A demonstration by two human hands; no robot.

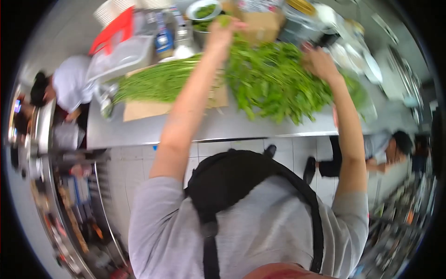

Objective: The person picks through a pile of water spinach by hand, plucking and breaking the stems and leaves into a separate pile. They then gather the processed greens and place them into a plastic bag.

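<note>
My left hand (225,29) is stretched to the far side of the table, just beside a white bowl (203,10) of chopped greens. Its blurred fingers are closed around a small green piece of leaf. A large loose pile of leafy greens (274,86) lies in front of me. At the pile's upper right edge, my right hand (318,61) reaches down onto the leaves; motion blur hides what its fingers do. To the left, long thin green stalks (155,83) lie across a brown cardboard sheet (144,110), partly hidden behind my left forearm.
On the metal table (181,136) stand a clear plastic tub (121,58), a red-orange object (116,32), a blue-labelled bottle (163,39) and a cardboard box (260,27). A plastic bag (367,100) lies at the right end. One person (69,86) is at left, another (381,146) at right.
</note>
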